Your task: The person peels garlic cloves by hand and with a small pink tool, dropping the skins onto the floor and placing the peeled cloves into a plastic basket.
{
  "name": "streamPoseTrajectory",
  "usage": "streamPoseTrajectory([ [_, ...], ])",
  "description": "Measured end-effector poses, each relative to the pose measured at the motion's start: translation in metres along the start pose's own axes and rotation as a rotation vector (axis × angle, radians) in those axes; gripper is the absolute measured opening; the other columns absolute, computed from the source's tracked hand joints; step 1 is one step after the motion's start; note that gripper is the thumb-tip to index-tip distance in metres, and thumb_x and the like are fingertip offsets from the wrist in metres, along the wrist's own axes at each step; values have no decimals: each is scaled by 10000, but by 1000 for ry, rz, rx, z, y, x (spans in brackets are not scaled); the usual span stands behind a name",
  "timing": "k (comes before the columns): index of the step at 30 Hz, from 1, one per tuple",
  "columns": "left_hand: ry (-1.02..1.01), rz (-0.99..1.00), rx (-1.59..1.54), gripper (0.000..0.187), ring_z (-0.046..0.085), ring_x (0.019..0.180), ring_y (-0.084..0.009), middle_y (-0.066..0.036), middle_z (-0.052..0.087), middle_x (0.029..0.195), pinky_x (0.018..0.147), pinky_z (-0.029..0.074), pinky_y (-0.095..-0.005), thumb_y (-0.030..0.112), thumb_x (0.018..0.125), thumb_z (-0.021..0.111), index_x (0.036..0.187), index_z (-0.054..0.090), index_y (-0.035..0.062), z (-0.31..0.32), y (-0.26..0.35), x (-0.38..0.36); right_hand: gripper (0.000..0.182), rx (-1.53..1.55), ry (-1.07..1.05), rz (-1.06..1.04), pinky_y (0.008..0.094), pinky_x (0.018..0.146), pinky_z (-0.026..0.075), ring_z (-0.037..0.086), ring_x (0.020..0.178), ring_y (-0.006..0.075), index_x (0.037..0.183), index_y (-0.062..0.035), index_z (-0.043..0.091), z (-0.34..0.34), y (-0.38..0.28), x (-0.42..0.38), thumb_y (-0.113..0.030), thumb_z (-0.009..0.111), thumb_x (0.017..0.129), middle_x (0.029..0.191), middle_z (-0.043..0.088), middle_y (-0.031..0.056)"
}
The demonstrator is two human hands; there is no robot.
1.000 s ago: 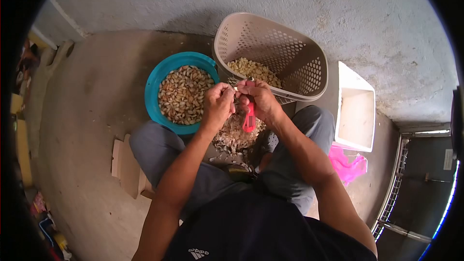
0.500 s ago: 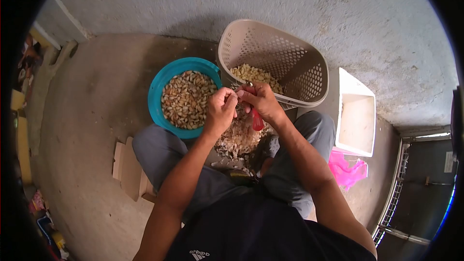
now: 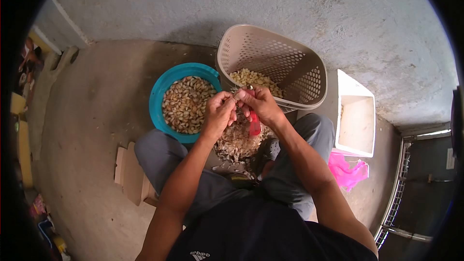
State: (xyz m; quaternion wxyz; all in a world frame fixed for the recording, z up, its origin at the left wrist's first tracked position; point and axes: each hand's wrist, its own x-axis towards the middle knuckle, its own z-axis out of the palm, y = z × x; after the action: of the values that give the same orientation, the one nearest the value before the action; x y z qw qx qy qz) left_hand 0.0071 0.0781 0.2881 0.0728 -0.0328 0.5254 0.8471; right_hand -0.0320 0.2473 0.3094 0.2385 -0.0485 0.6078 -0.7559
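Note:
My left hand (image 3: 220,114) is closed in a pinch at the middle of the view, apparently on a garlic clove that the fingers mostly hide. Fingertip to fingertip with it, my right hand (image 3: 262,106) grips a small knife by its red handle (image 3: 254,124), which points down toward me. Only a bit of the metal blade shows above the fingers. To the left, a teal basin (image 3: 155,116) holds many unpeeled garlic cloves (image 3: 187,104). Peeled pale cloves (image 3: 256,78) lie in a beige perforated basket (image 3: 285,48) behind my hands. Beneath them is a heap of papery garlic skins (image 3: 237,144).
A white foam box (image 3: 358,121) lies to the right, with a pink mesh bag (image 3: 349,171) beside it. Cardboard (image 3: 130,174) sits by my left knee. A grey wall (image 3: 203,0) rises behind the basket, and a dark metal gate (image 3: 425,188) stands far right.
The red handle has swung from slanting to nearly upright. Both hands stay together at nearly the same spot, and the whole view has shifted slightly.

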Motion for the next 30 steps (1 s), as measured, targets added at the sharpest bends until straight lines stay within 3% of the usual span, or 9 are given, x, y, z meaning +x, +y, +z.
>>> streamPoseTrajectory([
  [2, -15, -8, 15, 154, 525, 504, -63, -15, 561, 710, 401, 374, -212, 141, 1014, 590, 921, 596, 19, -2, -2, 0, 214, -97, -11, -31, 231, 432, 439, 547, 495, 83, 979, -6, 656, 6, -8, -4, -213, 656, 1030, 724, 623, 19],
  [9, -68, -2, 54, 122, 539, 514, -64, -16, 571, 699, 418, 388, -214, 102, 984, 599, 901, 603, 12, 2, 1, 0, 194, 119, -66, 97, 249, 430, 437, 539, 484, 94, 973, -8, 650, -14, 4, 2, -195, 669, 1018, 723, 622, 34],
  [14, -120, 143, 305, 111, 553, 541, -53, 2, 585, 670, 463, 425, -236, 75, 958, 609, 872, 624, 7, -2, 0, 0, 203, 259, -75, 184, 248, 431, 445, 535, 477, 93, 1014, -5, 651, -14, 6, 1, -208, 664, 1021, 725, 625, 35],
  [15, -146, 182, 328, 107, 556, 547, -51, 6, 588, 666, 472, 431, -242, 70, 952, 613, 869, 630, 5, -2, 1, -2, 206, 239, -60, 173, 245, 436, 445, 538, 484, 90, 1012, -7, 648, -16, 8, 1, -213, 664, 1022, 727, 624, 29],
  [18, -279, 40, 480, 134, 521, 547, -42, 13, 589, 708, 484, 429, -236, 104, 983, 610, 898, 639, 4, 1, 7, -9, 214, 113, -10, 114, 237, 451, 445, 545, 510, 80, 1005, -9, 639, -21, 9, 6, -221, 659, 1026, 731, 622, 14],
  [23, -253, 226, 837, 219, 518, 568, -76, -24, 599, 681, 515, 415, -309, 163, 954, 730, 870, 672, -31, 0, 1, -6, 210, -463, 10, -95, 242, 486, 443, 557, 555, 71, 992, 9, 623, -16, -15, 0, -197, 640, 1031, 740, 622, 0],
  [27, -144, 285, 713, 243, 529, 621, -98, -71, 600, 696, 553, 410, -334, 154, 944, 746, 823, 665, -40, 3, 2, -8, 196, -858, -12, -187, 336, 548, 468, 583, 589, 126, 986, 31, 628, -14, -20, -12, -154, 691, 965, 723, 613, 74],
  [28, -112, 304, 633, 248, 533, 635, -104, -81, 599, 701, 563, 408, -337, 152, 943, 746, 814, 662, -43, 4, 1, -8, 192, -975, -7, -281, 410, 613, 489, 646, 652, 267, 970, 51, 619, -15, -19, -14, -123, 689, 929, 731, 622, 187],
  [30, -106, 360, 717, 249, 531, 642, -117, -97, 590, 701, 573, 406, -347, 141, 948, 737, 811, 652, -49, 1, -1, -7, 182, -1063, -29, -262, 447, 659, 492, 651, 724, 366, 952, 60, 612, -19, -13, -16, -106, 676, 915, 772, 628, 244],
])
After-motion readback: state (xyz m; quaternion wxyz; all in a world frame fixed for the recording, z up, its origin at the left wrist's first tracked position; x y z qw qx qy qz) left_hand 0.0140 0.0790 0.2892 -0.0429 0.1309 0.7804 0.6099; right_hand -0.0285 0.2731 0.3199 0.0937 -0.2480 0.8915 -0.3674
